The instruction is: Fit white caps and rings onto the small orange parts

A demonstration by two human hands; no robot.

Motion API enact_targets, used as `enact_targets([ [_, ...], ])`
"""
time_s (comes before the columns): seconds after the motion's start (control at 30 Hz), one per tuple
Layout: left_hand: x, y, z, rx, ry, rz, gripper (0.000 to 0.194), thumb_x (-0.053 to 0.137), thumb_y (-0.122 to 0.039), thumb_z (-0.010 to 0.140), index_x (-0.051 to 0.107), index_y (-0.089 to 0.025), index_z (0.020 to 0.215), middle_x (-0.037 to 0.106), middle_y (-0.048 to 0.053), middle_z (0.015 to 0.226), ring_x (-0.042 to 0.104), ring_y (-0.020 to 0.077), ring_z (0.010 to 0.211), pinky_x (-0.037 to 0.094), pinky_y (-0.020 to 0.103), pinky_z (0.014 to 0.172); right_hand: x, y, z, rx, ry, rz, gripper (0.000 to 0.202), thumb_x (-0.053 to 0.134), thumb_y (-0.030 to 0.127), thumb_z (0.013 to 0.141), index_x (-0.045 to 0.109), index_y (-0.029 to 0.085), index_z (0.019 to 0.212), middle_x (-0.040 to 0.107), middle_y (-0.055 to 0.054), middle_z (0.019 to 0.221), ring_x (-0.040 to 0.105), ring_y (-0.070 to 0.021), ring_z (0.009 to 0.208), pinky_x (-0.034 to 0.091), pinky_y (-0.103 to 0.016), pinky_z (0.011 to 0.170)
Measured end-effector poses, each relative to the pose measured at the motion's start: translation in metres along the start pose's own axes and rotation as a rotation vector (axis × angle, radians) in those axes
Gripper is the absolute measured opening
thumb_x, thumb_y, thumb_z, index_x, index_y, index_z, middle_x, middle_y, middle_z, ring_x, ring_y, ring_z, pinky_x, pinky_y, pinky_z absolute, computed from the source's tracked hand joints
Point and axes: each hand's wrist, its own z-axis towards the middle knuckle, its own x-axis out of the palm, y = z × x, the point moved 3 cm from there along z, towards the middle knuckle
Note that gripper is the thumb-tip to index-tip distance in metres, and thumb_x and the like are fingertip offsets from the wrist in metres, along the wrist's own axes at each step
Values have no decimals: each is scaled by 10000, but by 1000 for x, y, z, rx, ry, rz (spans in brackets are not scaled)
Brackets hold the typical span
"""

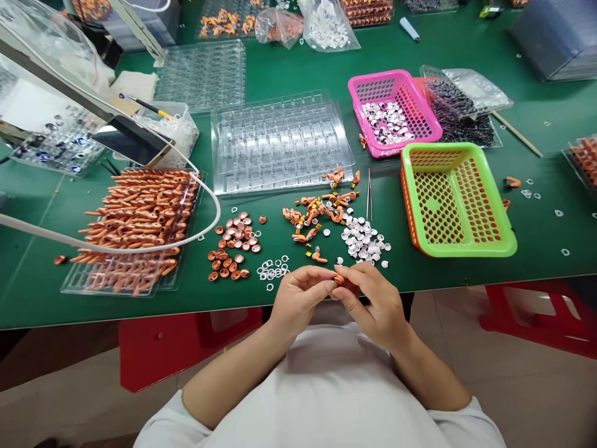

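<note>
Both hands meet at the table's front edge around a small orange part (339, 279). My left hand (301, 297) pinches it from the left between thumb and fingers. From the right, my right hand (375, 302) closes its fingertips on the same part, whose details are mostly hidden. Just beyond the hands lie white round discs (366, 241) and a pile of orange curved pieces (317, 214) with yellow bits. Clear rings (273, 270) are near my left hand, beside orange cups (233, 242). Metal tweezers (369, 196) rest behind the discs.
A green basket (506, 239) stands at the right, with a pink basket (357, 93) of discs behind it. Clear trays (280, 143) lie mid-table. At the left, orange pieces (140, 211) fill a tray, under a phone (133, 142) and a white cable (217, 208).
</note>
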Motion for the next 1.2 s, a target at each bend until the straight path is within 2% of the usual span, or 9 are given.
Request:
enact_targets([
  [0.2, 0, 2, -1, -21, -6, -11, 130, 847, -204, 663, 783, -191, 776, 775, 19, 742, 707, 117, 666, 583, 197, 654, 2, -3, 1, 19, -65, 62, 382, 610, 82, 887, 621, 204, 1249, 656, -68, 952, 631, -153, 813, 556, -264, 693],
  [0.57, 0, 0, -3, -43, 43, 5, 139, 837, -221, 682, 782, -178, 802, 773, 30, 728, 713, 132, 651, 590, 221, 654, 0, 0, 1, -48, -25, -21, 437, 556, 75, 910, 568, 216, 1323, 655, -73, 933, 639, -152, 784, 571, -263, 663],
  [0.9, 1, -3, -5, -103, -55, 75, 182, 857, -232, 643, 768, -153, 780, 762, 35, 705, 695, 137, 615, 587, 246, 638, 0, -3, -3, -103, -11, -111, 420, 531, 82, 917, 552, 187, 1323, 647, -76, 889, 630, -157, 750, 556, -270, 629],
  [1.1, -1, -7, -10, -49, 24, 144, 125, 797, -227, 736, 766, -158, 836, 774, 38, 769, 717, 141, 684, 599, 245, 704, -2, 0, -5, -91, 1, -135, 395, 546, 81, 908, 551, 180, 1291, 656, -80, 900, 626, -146, 724, 535, -245, 586],
  [1.2, 1, -8, -13, -49, 40, 179, 161, 804, -206, 730, 739, -153, 868, 775, 40, 797, 723, 138, 720, 596, 237, 730, -3, 3, -5, -116, -10, -153, 361, 549, 79, 894, 551, 160, 1246, 676, -95, 914, 635, -159, 729, 537, -257, 582],
])
